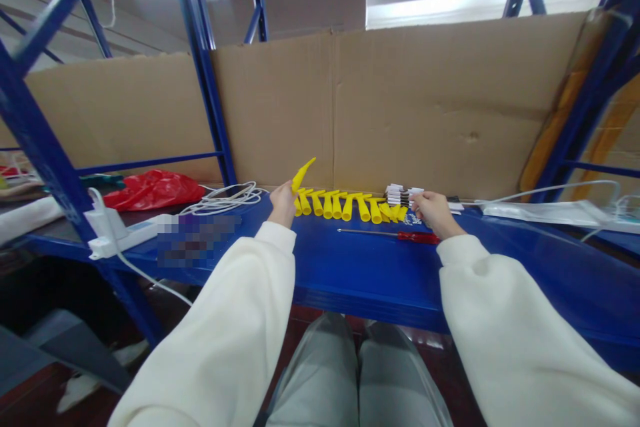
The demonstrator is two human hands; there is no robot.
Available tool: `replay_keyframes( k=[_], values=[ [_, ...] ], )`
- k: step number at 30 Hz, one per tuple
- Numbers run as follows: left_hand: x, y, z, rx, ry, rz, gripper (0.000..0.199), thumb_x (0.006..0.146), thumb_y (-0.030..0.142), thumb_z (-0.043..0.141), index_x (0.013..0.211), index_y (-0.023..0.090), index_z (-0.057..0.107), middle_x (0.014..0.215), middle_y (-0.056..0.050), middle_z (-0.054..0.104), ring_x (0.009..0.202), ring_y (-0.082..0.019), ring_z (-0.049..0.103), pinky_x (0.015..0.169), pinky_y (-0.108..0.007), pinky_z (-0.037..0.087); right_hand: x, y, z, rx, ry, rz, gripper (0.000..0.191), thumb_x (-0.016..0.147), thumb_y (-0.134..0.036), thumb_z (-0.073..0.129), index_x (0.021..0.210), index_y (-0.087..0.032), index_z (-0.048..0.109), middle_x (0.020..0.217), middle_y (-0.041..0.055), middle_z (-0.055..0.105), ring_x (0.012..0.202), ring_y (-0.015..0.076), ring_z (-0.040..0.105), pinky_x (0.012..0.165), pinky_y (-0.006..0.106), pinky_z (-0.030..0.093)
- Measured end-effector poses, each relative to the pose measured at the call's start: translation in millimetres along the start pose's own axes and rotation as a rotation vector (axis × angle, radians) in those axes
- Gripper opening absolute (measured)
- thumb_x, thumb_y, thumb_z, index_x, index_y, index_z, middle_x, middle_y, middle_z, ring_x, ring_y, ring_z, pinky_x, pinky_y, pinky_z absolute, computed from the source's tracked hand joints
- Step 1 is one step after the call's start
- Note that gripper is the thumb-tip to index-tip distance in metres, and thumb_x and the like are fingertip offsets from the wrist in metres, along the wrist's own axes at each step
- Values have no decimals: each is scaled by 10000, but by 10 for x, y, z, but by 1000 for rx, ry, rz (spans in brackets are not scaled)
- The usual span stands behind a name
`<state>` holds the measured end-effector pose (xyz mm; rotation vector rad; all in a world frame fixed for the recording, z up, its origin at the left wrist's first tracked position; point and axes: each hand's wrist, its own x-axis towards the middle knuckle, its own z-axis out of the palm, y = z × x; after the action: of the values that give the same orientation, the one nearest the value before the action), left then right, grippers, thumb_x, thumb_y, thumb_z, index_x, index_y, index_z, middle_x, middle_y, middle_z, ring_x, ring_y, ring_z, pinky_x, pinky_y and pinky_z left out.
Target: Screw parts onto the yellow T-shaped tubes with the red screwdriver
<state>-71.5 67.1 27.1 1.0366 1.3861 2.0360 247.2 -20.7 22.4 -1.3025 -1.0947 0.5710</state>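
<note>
My left hand (283, 204) is closed around a yellow plastic part (303, 175), whose thin pointed end tilts up to the right. Beside that hand, a row of similar yellow tubular parts (337, 205) lies along the blue shelf (325, 260). My right hand (436, 212) is closed in a pinch at a small white piece (415, 192), at the edge of a stack of white pieces with black bands (397, 195). Just below the hand lies a screwdriver with a red handle (418, 237), its long shaft pointing left.
A cardboard panel (425, 107) stands behind the shelf, between blue posts (203, 60). At left are a coiled white cable (233, 197), a red plastic bag (155, 191) and a white power strip (131, 232). White packets (540, 211) and cables lie at right.
</note>
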Motion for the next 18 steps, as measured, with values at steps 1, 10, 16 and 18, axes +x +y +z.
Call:
replay_keyframes(
  k=[1, 10, 16, 18],
  values=[
    [-65, 49, 32, -32, -3, -30, 199, 850, 92, 511, 891, 147, 698, 773, -56, 699, 862, -189, 733, 739, -313, 618, -16, -13, 16, 16, -6, 12, 179, 747, -77, 610, 593, -166, 595, 441, -39, 515, 345, 74, 392, 353, 185, 289],
    [-910, 165, 297, -206, -659, -138, 165, 763, 59, 636, 807, 124, 781, 1034, -133, 777, 1029, -223, 712, 854, -320, 594, -121, -137, 102, 428, -307, 249, 417, 998, -534, 384, 869, -186, 575, 800, 104, 709, 643, 184, 682, 536, 267, 544],
    [-1074, 150, 313, -115, -900, -20, 312, 717, 38, 623, 949, 143, 804, 1052, -114, 786, 839, -170, 729, 802, -314, 595, -95, -100, 122, 466, -249, 230, 231, 1006, -280, 418, 857, -199, 575, 681, 34, 655, 534, 137, 626, 550, 228, 556],
    [-1068, 142, 307, -52, -947, 42, 368, 710, 32, 613, 1009, 144, 795, 1090, -112, 778, 831, -172, 728, 799, -319, 593, -111, -110, 135, 488, -229, 236, 221, 994, -220, 419, 842, -192, 577, 647, 20, 640, 491, 118, 597, 533, 207, 544]
  ],
)
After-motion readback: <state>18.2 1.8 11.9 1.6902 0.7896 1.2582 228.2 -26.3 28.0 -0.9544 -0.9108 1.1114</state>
